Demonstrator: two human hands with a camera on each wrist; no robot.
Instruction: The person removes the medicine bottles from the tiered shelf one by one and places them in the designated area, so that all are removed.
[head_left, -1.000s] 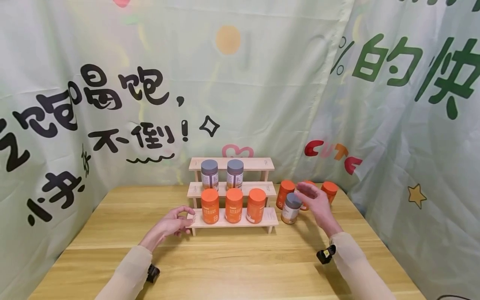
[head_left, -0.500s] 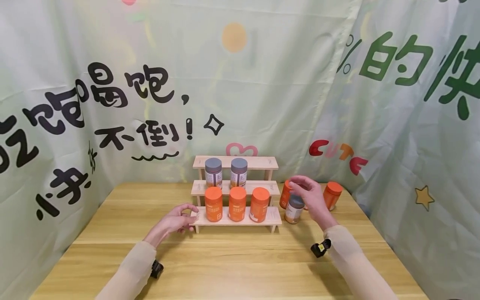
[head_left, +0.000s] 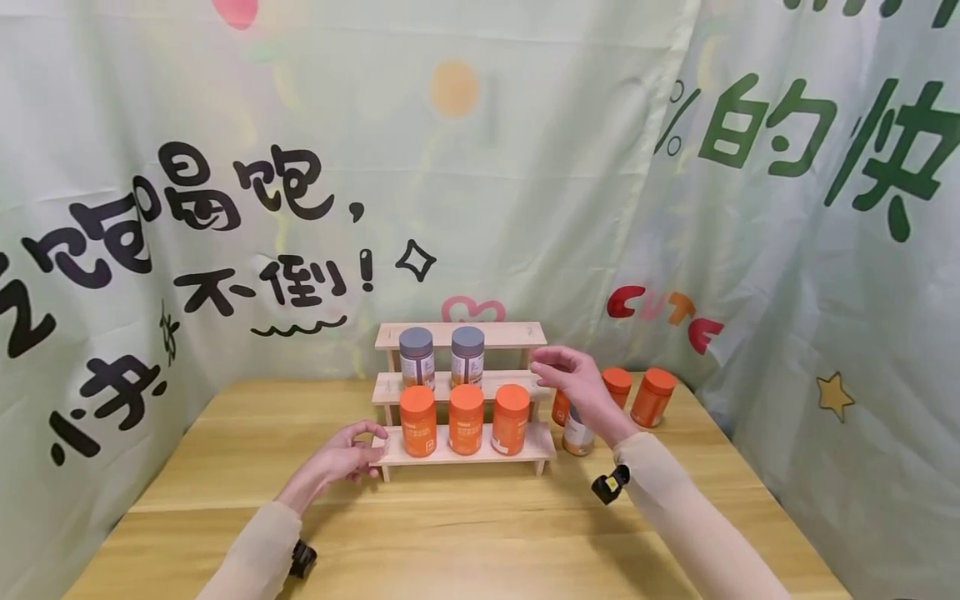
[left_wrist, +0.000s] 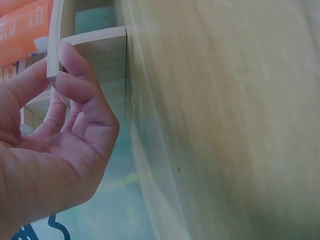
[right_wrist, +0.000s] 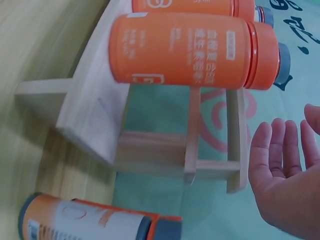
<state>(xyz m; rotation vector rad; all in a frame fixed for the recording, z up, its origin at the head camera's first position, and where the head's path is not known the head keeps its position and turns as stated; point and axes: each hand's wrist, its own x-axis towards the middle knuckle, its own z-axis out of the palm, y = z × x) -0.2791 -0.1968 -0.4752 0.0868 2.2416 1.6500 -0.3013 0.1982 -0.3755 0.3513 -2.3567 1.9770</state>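
Note:
My left hand [head_left: 341,457] pinches the left end of the bottom board of a three-tier wooden shelf [head_left: 538,440]. In the left wrist view, the thumb and fingers of the left hand [left_wrist: 80,155] lie on both sides of that board. Three orange jars [head_left: 466,425] stand upright on the bottom tier. Behind them, two grey-lidded jars [head_left: 467,360] stand on the middle tier. My right hand [head_left: 581,390] is raised by the shelf's right end, with nothing held. The right wrist view has the right hand [right_wrist: 287,190] apart from the shelf, fingers extended.
Right of the shelf, a grey-lidded jar [head_left: 577,437] stands on the wooden table [head_left: 450,542], partly covered by my right hand. Around it are an orange jar [head_left: 559,410], another orange jar [head_left: 617,380] and a third orange jar [head_left: 652,402]. Printed cloth [head_left: 525,208] hangs behind.
My right hand has moved left, from above the jars on the table to the shelf's right end. My left hand keeps its place on the bottom board. The jars have not moved.

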